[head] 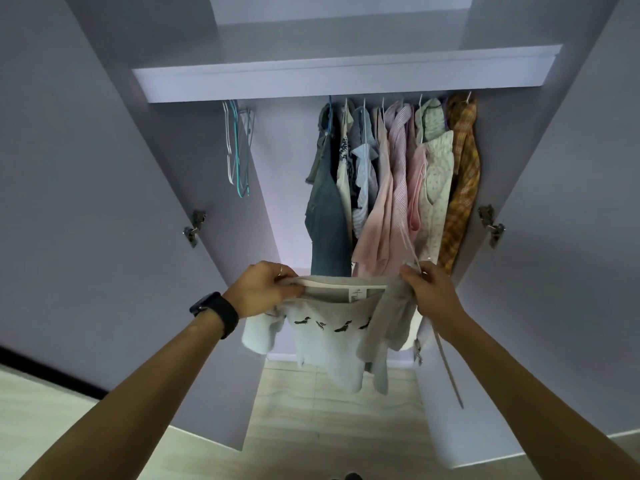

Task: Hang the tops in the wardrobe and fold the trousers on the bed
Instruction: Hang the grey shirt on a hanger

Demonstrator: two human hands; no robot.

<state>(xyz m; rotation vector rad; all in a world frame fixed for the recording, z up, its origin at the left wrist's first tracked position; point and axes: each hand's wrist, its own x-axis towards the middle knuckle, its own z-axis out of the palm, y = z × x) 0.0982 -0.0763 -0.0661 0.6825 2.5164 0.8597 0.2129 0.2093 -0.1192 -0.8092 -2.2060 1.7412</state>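
Left hand (266, 289) and right hand (431, 294) grip a grey top (332, 344) before the wardrobe (346, 77), above wood floor (329, 431)

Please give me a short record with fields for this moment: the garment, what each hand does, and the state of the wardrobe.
garment: pale grey top with a row of small dark animal figures
left hand: grips the neckline at its left side; black watch on the wrist
right hand: grips the neckline at its right side
wardrobe: both doors open
rail, right part: hung garments, close together
rail, left part: empty hangers
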